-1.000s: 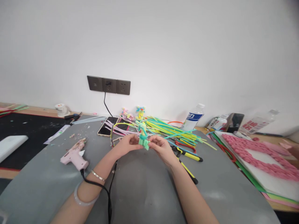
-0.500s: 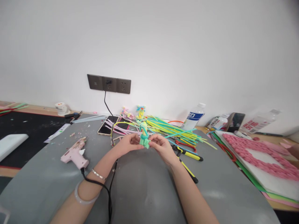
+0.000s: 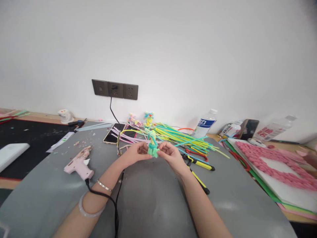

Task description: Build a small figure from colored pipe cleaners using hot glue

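Small green fuzzy figure (image 3: 153,150) held in both hands above a grey, smooth-topped table (image 3: 153,201)

Nearest, the table shows a dull sheen, and a black, flexible cable (image 3: 116,211) runs over it beneath the left forearm to a pale pink, pistol-shaped glue gun (image 3: 80,167) lying on the left. The left hand (image 3: 136,153) and right hand (image 3: 172,158) grasp the figure from either side with their fingertips — it is upright between them, over the middle of the table. Right of the right hand lie yellow-and-black-handled metal pliers (image 3: 200,164).

Beyond the hands, a flat, pale-rimmed phone (image 3: 110,136) lies beside a loose spread of yellow, green and pink fuzzy stems (image 3: 183,135). Small coloured scraps (image 3: 78,143) litter the surface beyond the glue gun. On the left side is a flat black mat (image 3: 32,132) with a white, rounded slab (image 3: 13,154); on the right, a pink, chunky braided loop (image 3: 252,152) rests on white sheets.

At the back stand a pink fuzzy figurine (image 3: 134,119), a yellow-and-blue one (image 3: 149,120) and a clear, blue-labelled plastic bottle (image 3: 205,124). Behind them rises a plain, off-white wall (image 3: 158,59) — its dark, three-part socket panel (image 3: 115,89) holds a black plug.
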{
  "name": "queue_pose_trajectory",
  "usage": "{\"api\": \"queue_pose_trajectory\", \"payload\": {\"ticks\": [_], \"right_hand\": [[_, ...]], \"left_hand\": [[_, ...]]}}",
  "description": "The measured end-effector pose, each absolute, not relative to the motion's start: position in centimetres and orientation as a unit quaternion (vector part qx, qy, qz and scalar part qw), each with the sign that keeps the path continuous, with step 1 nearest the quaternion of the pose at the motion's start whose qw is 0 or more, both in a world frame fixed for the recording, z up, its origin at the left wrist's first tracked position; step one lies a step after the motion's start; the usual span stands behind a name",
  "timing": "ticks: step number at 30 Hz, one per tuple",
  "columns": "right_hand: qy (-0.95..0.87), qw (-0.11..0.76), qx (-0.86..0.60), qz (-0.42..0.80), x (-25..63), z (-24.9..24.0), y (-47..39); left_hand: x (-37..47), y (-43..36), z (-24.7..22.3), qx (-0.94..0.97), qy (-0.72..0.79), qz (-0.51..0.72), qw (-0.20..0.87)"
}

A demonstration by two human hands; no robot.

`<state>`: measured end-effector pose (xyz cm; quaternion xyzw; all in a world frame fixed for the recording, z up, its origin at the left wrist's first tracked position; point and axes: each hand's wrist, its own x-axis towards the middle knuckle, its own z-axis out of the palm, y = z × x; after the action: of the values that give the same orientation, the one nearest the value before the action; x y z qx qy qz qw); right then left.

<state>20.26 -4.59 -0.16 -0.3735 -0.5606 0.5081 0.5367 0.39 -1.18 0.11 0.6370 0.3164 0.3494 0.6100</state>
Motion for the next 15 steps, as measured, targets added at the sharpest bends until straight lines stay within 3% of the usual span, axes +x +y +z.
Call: {"api": "queue_pose_trajectory", "payload": {"ticks": [15], "right_hand": [[-0.568, 0.534, -0.347, 0.521, 20.28, -0.25, -4.68]], "left_hand": [[0.40, -1.24, 0.37, 0.664, 0.308, 0.343, 0.588]]}}
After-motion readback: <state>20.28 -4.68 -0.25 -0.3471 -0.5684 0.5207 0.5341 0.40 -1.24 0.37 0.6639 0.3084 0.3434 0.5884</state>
